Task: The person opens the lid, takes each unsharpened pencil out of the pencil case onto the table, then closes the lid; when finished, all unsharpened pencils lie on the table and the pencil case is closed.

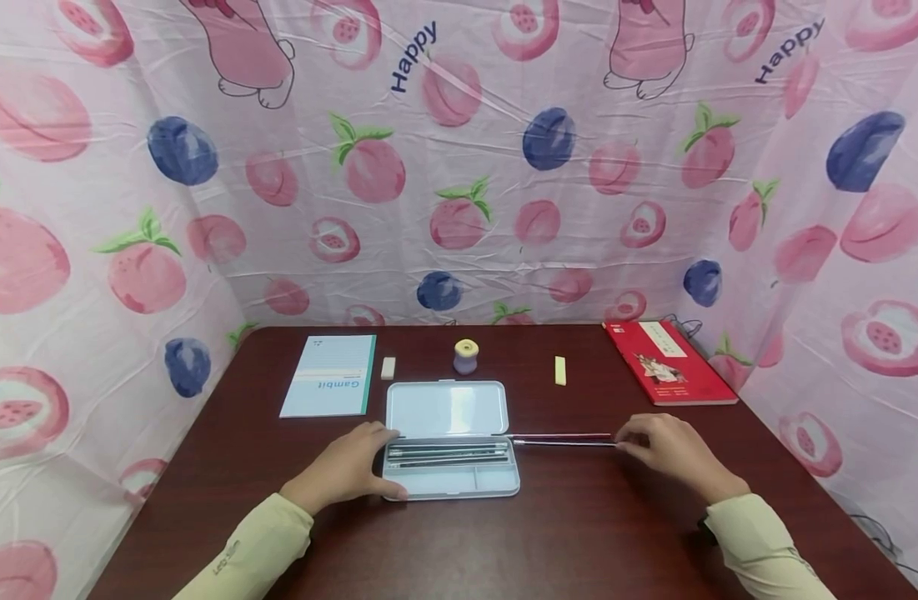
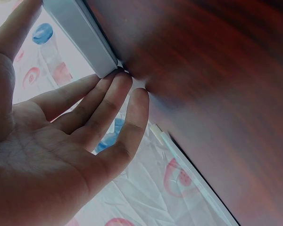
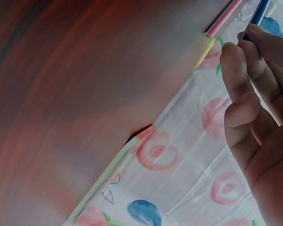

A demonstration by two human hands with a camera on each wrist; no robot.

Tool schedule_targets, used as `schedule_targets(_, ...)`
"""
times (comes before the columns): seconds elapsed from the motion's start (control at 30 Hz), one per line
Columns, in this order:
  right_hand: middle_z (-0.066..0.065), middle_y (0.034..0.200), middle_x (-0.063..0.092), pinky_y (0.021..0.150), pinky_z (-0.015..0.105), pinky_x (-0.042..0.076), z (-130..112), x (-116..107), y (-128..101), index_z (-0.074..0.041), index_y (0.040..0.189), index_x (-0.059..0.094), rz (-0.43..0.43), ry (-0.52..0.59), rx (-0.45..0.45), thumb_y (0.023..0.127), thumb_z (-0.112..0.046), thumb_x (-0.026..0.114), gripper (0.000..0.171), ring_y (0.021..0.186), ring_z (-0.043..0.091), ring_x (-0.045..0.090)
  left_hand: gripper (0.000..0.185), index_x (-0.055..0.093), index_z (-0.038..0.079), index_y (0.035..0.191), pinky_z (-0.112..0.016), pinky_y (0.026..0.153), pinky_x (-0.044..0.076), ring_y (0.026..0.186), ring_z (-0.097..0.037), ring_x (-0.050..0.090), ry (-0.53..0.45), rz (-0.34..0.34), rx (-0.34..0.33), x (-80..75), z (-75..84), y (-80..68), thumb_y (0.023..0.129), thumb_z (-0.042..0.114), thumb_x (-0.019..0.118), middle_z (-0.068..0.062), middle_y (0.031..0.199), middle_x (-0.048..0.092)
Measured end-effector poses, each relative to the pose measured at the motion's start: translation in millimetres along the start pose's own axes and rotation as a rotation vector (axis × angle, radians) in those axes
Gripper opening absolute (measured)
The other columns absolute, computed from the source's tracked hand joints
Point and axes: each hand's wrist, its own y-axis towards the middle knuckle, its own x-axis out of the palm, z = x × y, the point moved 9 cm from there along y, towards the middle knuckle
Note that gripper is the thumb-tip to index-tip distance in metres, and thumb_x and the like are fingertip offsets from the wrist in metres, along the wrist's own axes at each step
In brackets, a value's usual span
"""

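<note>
An open pale pencil case [image 1: 451, 482] lies on the table, its lid [image 1: 447, 408] folded back. Several dark pencils [image 1: 451, 454] lie in its rear compartment. My left hand [image 1: 346, 467] holds the case at its left end, thumb at the front corner and fingers near the hinge. In the left wrist view, the fingertips [image 2: 122, 82] touch the case's edge [image 2: 85, 37]. My right hand [image 1: 672, 450] pinches the end of a dark pencil [image 1: 571, 443] stretching from the case's right side. Just behind it and parallel, a red pencil [image 1: 567, 436] lies on the table.
Behind the case stand a white eraser [image 1: 388, 368], a small yellow-and-purple pot-shaped object [image 1: 465, 357] and a yellow strip [image 1: 559, 371]. A pale notebook [image 1: 329, 375] lies back left, a red book [image 1: 669, 362] back right. Patterned cloth [image 1: 459, 167] hangs around the table.
</note>
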Motion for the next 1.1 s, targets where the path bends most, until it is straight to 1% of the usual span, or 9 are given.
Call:
schedule_targets(0.13,-0.014,0.086,0.076,0.069,0.029,0.057,5,3,-2,-0.026,0.088,0.081,-0.027,0.009,-0.004,0.083,-0.018,0.092,0.014,0.074,0.000,0.062,0.099,0.062,0.005,0.147,-0.055,0.114,0.051,0.134,-0.032,0.060,-0.001,-0.003,-0.003,0.7,-0.4,-0.3,0.071,0.058,0.095,-0.017,0.147,0.062)
schedule_targets(0.3,-0.016,0.087,0.075,0.071,0.029,0.058,7,8,-2,-0.028,0.090,0.082,-0.066,0.019,-0.004,0.083,-0.020,0.091,0.014,0.076,0.000,0.063,0.098,0.062,0.005,0.147,-0.056,0.114,0.051,0.134,-0.032,0.060,-0.002,-0.005,-0.003,0.6,-0.4,-0.3,0.072,0.058,0.095,-0.017,0.147,0.062)
schedule_targets(0.47,-0.014,0.088,0.076,0.073,0.032,0.061,7,11,0,-0.026,0.091,0.084,-0.085,0.020,0.002,0.083,-0.020,0.091,0.013,0.078,0.004,0.066,0.098,0.062,0.005,0.147,-0.056,0.114,0.051,0.133,-0.032,0.060,-0.003,-0.004,-0.003,-0.4,0.3,-0.2,0.072,0.058,0.095,-0.017,0.147,0.062)
schedule_targets(0.7,-0.013,0.089,0.077,0.075,0.035,0.062,5,16,3,-0.024,0.093,0.085,-0.134,0.001,0.010,0.083,-0.020,0.091,0.012,0.081,0.007,0.070,0.097,0.062,0.005,0.147,-0.056,0.115,0.051,0.133,-0.032,0.061,-0.004,-0.004,-0.002,-0.2,0.7,-0.3,0.072,0.058,0.095,-0.017,0.146,0.063)
schedule_targets(0.83,-0.010,0.090,0.079,0.076,0.037,0.063,3,19,5,-0.022,0.095,0.086,-0.157,-0.009,0.013,0.083,-0.020,0.091,0.013,0.082,0.011,0.072,0.097,0.062,0.005,0.147,-0.055,0.114,0.051,0.132,-0.031,0.061,-0.002,-0.001,0.001,-0.5,0.8,0.0,0.072,0.058,0.095,-0.016,0.146,0.063)
schedule_targets(0.97,-0.009,0.090,0.080,0.077,0.037,0.063,5,22,7,-0.021,0.095,0.086,-0.163,-0.030,0.031,0.083,-0.020,0.091,0.013,0.083,0.012,0.073,0.098,0.062,0.005,0.147,-0.056,0.114,0.051,0.133,-0.032,0.061,-0.003,-0.001,0.001,-0.9,0.9,0.0,0.072,0.058,0.095,-0.016,0.146,0.063)
schedule_targets(1.1,-0.007,0.090,0.080,0.076,0.038,0.063,3,22,8,-0.020,0.095,0.086,-0.166,-0.035,0.028,0.082,-0.020,0.092,0.014,0.082,0.013,0.073,0.098,0.062,0.005,0.147,-0.056,0.115,0.051,0.133,-0.032,0.060,-0.004,-0.003,-0.003,-0.5,0.7,-0.2,0.072,0.058,0.095,-0.017,0.147,0.062)
